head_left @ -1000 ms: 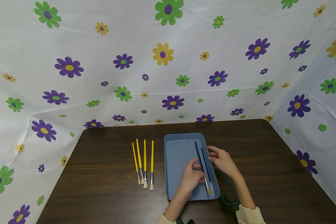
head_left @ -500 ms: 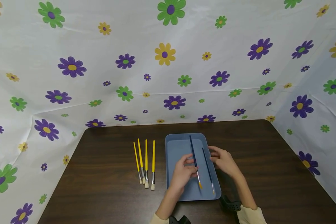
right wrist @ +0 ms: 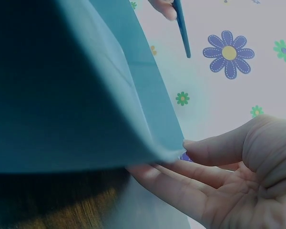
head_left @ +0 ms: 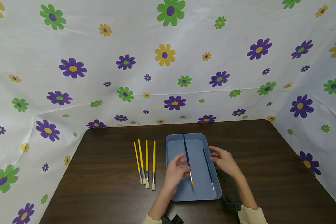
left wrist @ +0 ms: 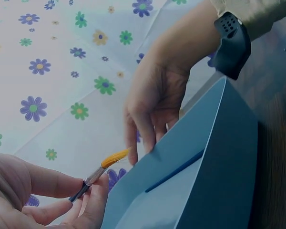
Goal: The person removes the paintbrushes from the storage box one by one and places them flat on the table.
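My left hand point(head_left: 174, 171) pinches a dark blue paintbrush point(head_left: 186, 149) near its metal ferrule, over the left half of a blue-grey tray point(head_left: 198, 193). The orange bristles point(left wrist: 115, 156) point toward me. A second, thinner dark paintbrush point(head_left: 208, 166) lies along the tray's right side. At the tray's right edge, my right hand point(head_left: 225, 161) grips the rim. In the right wrist view, the thumb of that hand point(right wrist: 224, 176) meets the top of the rim while fingers reach beneath it.
Several yellow-handled paintbrushes point(head_left: 154, 157) with pale bristles lie side by side on the dark wooden table point(head_left: 106, 174), left of the tray. A flower-printed sheet point(head_left: 145, 65) hangs behind and along the sides. A black strap point(head_left: 231, 203) circles the right wrist.
My left hand has moved left with the dark blue paintbrush, away from the thinner one, which stays in the tray. My right hand has kept its place at the rim.
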`<state>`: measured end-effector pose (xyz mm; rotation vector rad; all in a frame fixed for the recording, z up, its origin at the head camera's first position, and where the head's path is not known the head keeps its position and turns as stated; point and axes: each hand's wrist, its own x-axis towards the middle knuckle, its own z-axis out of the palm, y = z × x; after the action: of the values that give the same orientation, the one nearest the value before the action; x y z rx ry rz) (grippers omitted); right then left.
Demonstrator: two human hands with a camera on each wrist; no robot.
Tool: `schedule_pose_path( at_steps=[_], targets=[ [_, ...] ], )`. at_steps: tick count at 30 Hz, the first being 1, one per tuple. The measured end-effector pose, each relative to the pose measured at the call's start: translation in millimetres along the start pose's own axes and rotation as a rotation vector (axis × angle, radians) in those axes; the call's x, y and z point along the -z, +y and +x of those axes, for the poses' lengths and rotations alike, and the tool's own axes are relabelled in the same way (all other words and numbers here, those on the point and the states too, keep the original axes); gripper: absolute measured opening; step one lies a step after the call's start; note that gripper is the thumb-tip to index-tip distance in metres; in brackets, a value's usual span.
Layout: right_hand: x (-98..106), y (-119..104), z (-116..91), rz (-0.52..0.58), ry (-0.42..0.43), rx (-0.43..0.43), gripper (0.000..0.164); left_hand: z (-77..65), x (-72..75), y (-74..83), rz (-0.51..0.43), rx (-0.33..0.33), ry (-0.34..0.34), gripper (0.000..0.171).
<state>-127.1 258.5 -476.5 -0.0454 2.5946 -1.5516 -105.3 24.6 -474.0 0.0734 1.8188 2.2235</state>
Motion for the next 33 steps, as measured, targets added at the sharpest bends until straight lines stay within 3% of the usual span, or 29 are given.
schedule_pose_path(
  at_steps=[20, 33],
  targets=[
    [0.4, 2.3, 0.3, 0.021, -0.008, 0.012, 0.048, 0.2, 43.4, 12.5, 0.065, -0.013, 0.057, 0.054],
    [0.0, 2.2, 0.3, 0.022, -0.010, 0.013, 0.047, -1.0, 71.1, 23.9, 0.046, -0.020, 0.112, 0.054]
  ],
)
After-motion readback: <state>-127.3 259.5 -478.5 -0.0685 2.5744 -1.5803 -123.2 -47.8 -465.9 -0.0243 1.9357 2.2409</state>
